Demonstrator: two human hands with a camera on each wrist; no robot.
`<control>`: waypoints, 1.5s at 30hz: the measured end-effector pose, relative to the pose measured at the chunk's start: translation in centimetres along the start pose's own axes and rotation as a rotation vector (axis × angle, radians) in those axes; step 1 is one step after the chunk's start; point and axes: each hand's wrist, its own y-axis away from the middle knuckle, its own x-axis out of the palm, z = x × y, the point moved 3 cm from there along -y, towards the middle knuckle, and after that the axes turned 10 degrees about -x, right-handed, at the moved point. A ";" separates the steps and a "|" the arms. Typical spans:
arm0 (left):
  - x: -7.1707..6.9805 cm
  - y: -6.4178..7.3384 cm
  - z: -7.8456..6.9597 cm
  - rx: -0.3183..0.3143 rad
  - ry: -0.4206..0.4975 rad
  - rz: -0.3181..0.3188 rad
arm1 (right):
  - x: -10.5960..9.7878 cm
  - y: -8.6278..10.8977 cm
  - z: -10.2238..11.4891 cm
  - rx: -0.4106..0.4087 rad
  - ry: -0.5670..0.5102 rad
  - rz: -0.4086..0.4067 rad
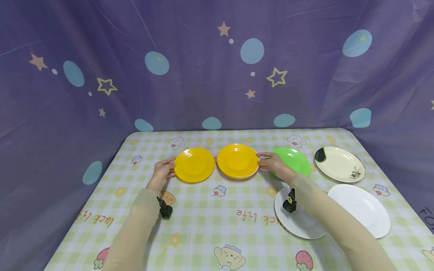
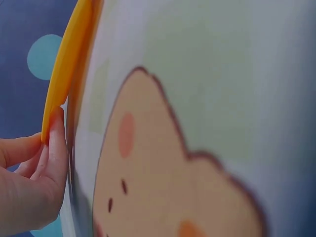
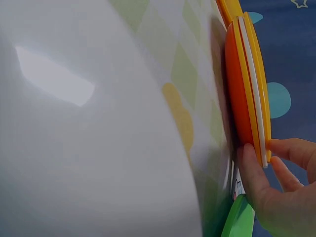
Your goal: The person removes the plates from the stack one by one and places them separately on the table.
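My left hand (image 1: pixel 161 174) pinches the left rim of a yellow plate (image 1: pixel 194 164), thumb on one face and fingers on the other in the left wrist view. Just to the right, my right hand (image 1: pixel 277 166) grips the right edge of a small plate stack (image 1: pixel 238 160) topped by a yellow plate. From the side, the right wrist view shows a white plate (image 3: pixel 254 84) between yellow ones in that stack. Both the single plate and the stack look lifted off the tablecloth, close to each other.
Partly behind my right hand lies a green plate (image 1: pixel 291 160). A cream plate with a dark green patch (image 1: pixel 339 163) is at the far right. Nearer are two white plates (image 1: pixel 362 210) (image 1: pixel 298 222), one partly under my right forearm. A purple curtain (image 1: pixel 203 94) stands behind the table.
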 end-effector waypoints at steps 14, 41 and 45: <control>-0.4 -0.6 0.0 -0.016 -0.070 0.019 | 0.1 0.0 0.0 -0.030 0.002 0.017; -0.2 -0.3 -0.7 0.242 -0.214 -0.099 | 0.0 -0.1 -0.3 -0.010 -0.006 0.010; 0.2 -0.2 -1.3 0.264 -0.195 -0.065 | 0.0 0.0 -0.2 -0.008 -0.008 0.014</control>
